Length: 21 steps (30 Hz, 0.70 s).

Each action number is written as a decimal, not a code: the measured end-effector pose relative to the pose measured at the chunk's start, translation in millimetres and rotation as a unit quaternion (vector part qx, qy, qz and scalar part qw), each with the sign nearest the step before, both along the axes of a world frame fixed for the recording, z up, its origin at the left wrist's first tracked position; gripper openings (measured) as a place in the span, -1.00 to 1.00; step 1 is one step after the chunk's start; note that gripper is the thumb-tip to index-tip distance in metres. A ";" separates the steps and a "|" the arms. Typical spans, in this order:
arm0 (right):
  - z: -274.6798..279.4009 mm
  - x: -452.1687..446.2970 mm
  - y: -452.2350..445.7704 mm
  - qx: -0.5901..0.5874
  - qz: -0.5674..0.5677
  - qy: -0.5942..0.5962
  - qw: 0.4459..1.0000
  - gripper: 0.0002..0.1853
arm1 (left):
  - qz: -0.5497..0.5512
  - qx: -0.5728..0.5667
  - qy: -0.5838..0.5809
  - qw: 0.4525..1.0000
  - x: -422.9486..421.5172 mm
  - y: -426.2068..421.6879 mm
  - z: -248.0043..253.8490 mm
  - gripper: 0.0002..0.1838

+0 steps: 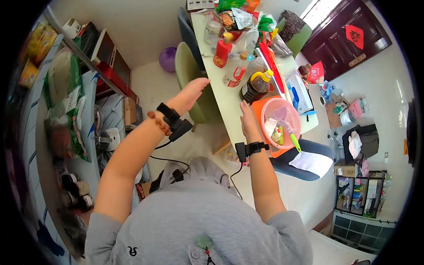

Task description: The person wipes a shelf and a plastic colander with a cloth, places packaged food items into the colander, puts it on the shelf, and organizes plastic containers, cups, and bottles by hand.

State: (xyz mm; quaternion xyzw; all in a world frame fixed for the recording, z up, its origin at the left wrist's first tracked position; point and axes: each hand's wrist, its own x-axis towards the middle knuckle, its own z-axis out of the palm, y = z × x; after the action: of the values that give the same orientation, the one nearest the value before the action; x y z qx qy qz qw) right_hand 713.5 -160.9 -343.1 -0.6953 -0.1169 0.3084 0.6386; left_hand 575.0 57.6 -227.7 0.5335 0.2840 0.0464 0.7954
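Observation:
My left hand [194, 92] is held out flat with its fingers stretched, above the green chair [194, 79] by the table's near edge. It holds nothing. My right hand [248, 119] is also flat with fingers straight and nothing in it, palm turned inward. Closest to it are a dark sauce bottle [255, 89] with a yellow cap and a pink basin [293, 115]. Inside the basin lie plastic packets and a green-handled tool [295, 142] leaning over its rim. A clear bottle with a red label [234, 73] and a red bottle [222, 54] stand farther along the table [221, 97].
Bagged food [236, 20] crowds the table's far end. To the left rises a shelf [90, 106] with packages and jars. A blue-grey chair [304, 152] bearing a white cloth [311, 163] stands at right. A purple ball [168, 59] rests on the floor.

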 end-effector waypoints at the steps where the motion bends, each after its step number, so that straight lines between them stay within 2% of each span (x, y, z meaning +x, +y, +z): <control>1: 2.0 2.3 2.7 -0.001 0.002 -0.001 1.000 -0.20 | -0.014 0.027 0.018 0.999 7.5 -9.3 0.0 -0.44; 3: 12.1 6.8 16.1 -0.003 0.003 -0.006 1.000 -0.19 | -0.038 0.085 0.053 0.994 21.4 -17.4 2.7 -0.50; 6: 6.6 31.1 56.0 0.004 -0.030 0.014 0.999 -0.19 | -0.064 0.140 0.062 0.986 60.2 1.8 -69.7 -0.36; 8: 6.9 52.2 84.1 0.024 -0.057 -0.029 0.998 -0.25 | -0.097 0.165 0.053 0.980 77.9 15.6 -100.2 -0.32; 9: 8.4 61.6 96.8 0.032 -0.073 -0.049 0.996 -0.28 | -0.109 0.186 0.053 0.975 82.5 18.5 -103.9 -0.33; 10: 24.8 67.1 104.9 0.040 -0.063 -0.053 0.996 -0.44 | -0.125 0.205 0.052 0.969 85.0 21.9 -107.3 -0.33; 13: 5.2 100.7 131.7 0.034 -0.115 -0.083 0.989 -0.57 | -0.166 0.244 0.034 0.955 84.6 42.2 -106.3 -0.31; 14: 0.3 107.9 134.0 0.059 -0.107 -0.052 0.991 -0.60 | -0.179 0.252 0.044 0.950 83.7 51.3 -103.8 -0.31; 17: -18.4 122.0 145.8 0.007 -0.125 -0.064 0.990 -0.65 | -0.169 0.216 0.043 0.961 82.2 81.0 -93.7 -0.32; 21: -31.4 130.7 150.9 0.006 -0.154 -0.050 0.987 -0.68 | -0.139 0.191 0.045 0.970 93.6 117.9 -112.8 -0.34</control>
State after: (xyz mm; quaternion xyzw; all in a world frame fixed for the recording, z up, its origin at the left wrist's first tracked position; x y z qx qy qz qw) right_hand 844.2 -10.0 -374.5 -0.7155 -0.0422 0.1710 0.6760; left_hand 668.5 175.4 -340.4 0.7117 0.2285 -0.0358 0.6634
